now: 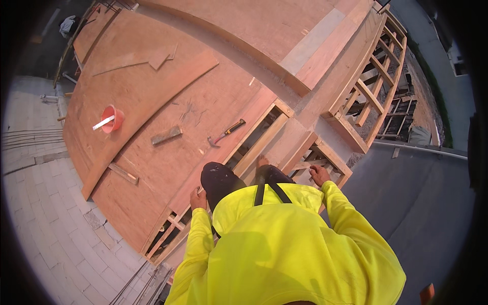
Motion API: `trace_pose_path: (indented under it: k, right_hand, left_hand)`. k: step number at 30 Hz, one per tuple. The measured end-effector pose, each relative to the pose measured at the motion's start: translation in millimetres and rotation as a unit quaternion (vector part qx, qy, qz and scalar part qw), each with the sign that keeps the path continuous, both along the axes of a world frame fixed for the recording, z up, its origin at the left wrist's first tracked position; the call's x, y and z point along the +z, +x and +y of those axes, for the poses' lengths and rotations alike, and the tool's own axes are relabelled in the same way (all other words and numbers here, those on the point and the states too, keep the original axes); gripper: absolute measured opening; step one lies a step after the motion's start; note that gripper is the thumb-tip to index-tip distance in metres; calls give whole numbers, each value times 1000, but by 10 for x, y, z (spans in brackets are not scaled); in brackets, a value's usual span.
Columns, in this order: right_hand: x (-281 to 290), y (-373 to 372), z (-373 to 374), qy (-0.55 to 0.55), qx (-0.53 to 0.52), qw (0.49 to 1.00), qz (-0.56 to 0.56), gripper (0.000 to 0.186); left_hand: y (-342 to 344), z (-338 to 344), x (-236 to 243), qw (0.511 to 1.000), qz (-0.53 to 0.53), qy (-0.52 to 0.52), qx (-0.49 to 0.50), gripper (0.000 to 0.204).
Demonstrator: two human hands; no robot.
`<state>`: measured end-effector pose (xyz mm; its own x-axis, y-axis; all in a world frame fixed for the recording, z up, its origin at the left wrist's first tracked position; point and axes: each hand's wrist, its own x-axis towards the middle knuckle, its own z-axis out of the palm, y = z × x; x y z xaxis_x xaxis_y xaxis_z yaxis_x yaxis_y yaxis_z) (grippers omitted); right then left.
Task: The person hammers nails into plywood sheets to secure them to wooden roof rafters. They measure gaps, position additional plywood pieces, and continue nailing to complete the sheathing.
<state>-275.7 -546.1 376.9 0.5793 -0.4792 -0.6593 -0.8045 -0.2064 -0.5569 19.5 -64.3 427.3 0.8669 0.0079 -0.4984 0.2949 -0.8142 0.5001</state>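
Note:
My left hand [198, 198] is beside my knee at the edge of the plywood deck [147, 168]. Its fingers look curled, and anything inside them is hidden. Close to the timber frame [333, 155] on the right is my right hand [319, 175], fingers bent together; I cannot make out whether they hold something. In front of my knees a claw hammer [226, 133] with a black and yellow grip lies on the deck. Farther left rests a short wood block [166, 135], with several nails [190, 108] scattered beyond it.
A red bucket [118, 122] with a white strip in it sits on a long curved plywood strip [147, 114]. Narrow gaps [259, 132] open between timbers by my legs. Open framing [376, 86] stands at far right. A grey surface [406, 198] lies lower on the right, pale paving [61, 218] on the left.

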Motion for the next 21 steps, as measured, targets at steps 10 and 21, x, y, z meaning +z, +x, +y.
trace_pose_path:
  k: [10,21]
  right_hand:
    - [-158,433,-310,-92,-11,995,-44,37]
    - [553,2273,-1756,3,-53,997,-57,44]
  left_hand:
    - [214,195,-418,980,112,121,-108,53]
    - [2254,-1777,-99,974,48,95,-198,49]
